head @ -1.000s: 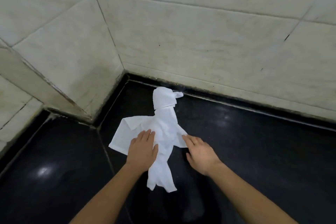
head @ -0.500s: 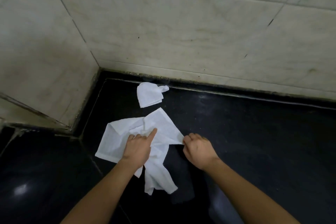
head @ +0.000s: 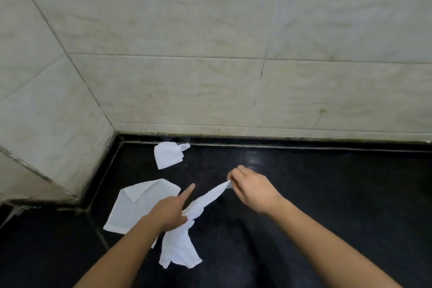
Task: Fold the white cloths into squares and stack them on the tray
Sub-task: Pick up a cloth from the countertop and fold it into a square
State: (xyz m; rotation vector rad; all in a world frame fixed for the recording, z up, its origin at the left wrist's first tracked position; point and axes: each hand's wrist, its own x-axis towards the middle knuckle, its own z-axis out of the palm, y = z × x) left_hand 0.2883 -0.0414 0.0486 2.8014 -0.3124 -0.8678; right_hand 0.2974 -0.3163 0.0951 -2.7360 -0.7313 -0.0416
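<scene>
A thin, soft white cloth point(head: 205, 201) was drawn into a twisted, taut strip between the two hands above a glossy black stone surface point(head: 327, 182). The right hand point(head: 252, 190) pinched one corner of it between thumb and curled fingertips. The left hand point(head: 171, 214) gripped the bunched middle with its lower fingers curled round the fabric and its index finger held out straight. Below the left hand the rest of this cloth hung in limp, creased folds, ending in a ragged edge.

A second white cloth, a flat rumpled sheet point(head: 133, 206) with one corner turned over, lay on the black surface just left of the left hand and partly under that forearm. A small folded white cloth point(head: 168, 155), roughly square with a loose tab sticking out, lay farther back near the wall, apart from both hands. The wall point(head: 233, 54) was of large pale tiles with faint marble veining and thin dark grout lines.
</scene>
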